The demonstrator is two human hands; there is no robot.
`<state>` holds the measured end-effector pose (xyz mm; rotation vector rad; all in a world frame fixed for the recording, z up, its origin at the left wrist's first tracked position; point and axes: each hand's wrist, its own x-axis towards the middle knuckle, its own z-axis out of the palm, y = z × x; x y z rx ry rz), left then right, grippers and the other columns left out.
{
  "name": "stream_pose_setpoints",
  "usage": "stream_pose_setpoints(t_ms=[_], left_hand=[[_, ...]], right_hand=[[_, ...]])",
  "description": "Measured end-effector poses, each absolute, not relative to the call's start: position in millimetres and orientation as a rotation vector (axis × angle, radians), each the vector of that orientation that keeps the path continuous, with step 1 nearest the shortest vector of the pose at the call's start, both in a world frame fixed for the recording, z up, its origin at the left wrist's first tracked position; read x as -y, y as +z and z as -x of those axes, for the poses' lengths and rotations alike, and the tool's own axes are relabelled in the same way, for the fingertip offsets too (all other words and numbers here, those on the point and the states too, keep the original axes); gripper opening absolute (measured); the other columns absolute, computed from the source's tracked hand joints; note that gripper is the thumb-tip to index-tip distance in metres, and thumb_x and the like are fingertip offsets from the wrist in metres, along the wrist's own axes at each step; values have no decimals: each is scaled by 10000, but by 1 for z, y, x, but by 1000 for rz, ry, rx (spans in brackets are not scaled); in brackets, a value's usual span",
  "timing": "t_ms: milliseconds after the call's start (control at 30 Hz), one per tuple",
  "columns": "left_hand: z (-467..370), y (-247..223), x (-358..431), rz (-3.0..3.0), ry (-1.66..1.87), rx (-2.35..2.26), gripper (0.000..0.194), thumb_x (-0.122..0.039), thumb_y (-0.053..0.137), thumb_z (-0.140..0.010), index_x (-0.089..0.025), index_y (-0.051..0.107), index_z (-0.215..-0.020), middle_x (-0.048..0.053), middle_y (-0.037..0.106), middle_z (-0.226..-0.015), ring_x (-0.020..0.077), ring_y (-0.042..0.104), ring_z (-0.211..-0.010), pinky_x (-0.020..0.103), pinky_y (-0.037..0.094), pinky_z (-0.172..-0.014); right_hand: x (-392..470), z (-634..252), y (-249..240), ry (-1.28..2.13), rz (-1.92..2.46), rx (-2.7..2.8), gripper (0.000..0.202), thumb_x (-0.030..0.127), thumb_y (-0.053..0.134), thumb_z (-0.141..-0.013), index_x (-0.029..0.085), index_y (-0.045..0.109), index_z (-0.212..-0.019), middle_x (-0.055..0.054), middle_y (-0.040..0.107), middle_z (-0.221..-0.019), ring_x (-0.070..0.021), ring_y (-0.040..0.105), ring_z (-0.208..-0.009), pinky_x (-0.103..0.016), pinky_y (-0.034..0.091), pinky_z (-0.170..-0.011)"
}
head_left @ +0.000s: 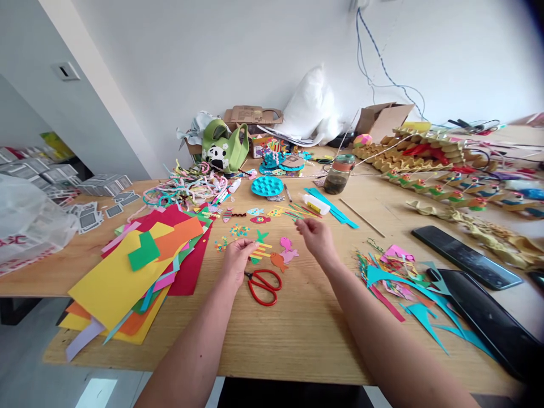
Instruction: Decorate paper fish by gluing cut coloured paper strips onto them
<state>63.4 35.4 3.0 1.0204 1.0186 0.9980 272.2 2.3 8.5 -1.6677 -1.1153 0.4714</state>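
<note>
My left hand (238, 259) is closed in a pinch at the left edge of a green paper fish (262, 236). Thin yellow paper strips (266, 246) lie across that fish. To the right, my right hand (317, 241) pinches with thumb and forefinger near some thin coloured paper strips (300, 213); whatever is between the fingertips is too small to make out. Red-handled scissors (264, 286) rest below the green fish. Beside it are an orange paper fish (278, 261) and pink paper fish (286, 244). Small paper dots (240, 230) lie beyond my left hand.
Stacked coloured paper (114, 283) covers the left side. A glue bottle (315, 204), a glass jar (339, 174) and a wooden stick (361, 217) are behind my right hand. Blue paper scraps (419, 317) and phones (467, 256) lie right. A turquoise disc (267, 186) sits further back.
</note>
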Motion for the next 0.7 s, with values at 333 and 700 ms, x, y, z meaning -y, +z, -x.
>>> stream_pose_setpoints(t_ms=[333, 700], left_hand=[[-64, 3, -36, -993, 1023, -992, 244, -305, 796, -532, -155, 655, -663, -10, 644, -612, 108, 564, -552, 227, 404, -536], [-65, 3, -37, -961, 1018, -995, 253, -294, 804, -505, -152, 643, -637, -13, 618, -576, 103, 543, -524, 214, 383, -492]], right_hand=[[2, -308, -11, -75, 2312, 1547, 344, 239, 438, -906, 202, 739, -1068, -160, 657, -1037, -303, 498, -1021, -377, 352, -795], [2, -299, -3, -163, 2328, 1755, 300, 220, 457, -915, 156, 735, -1005, -154, 642, -1037, -298, 473, -1041, -365, 333, -844]])
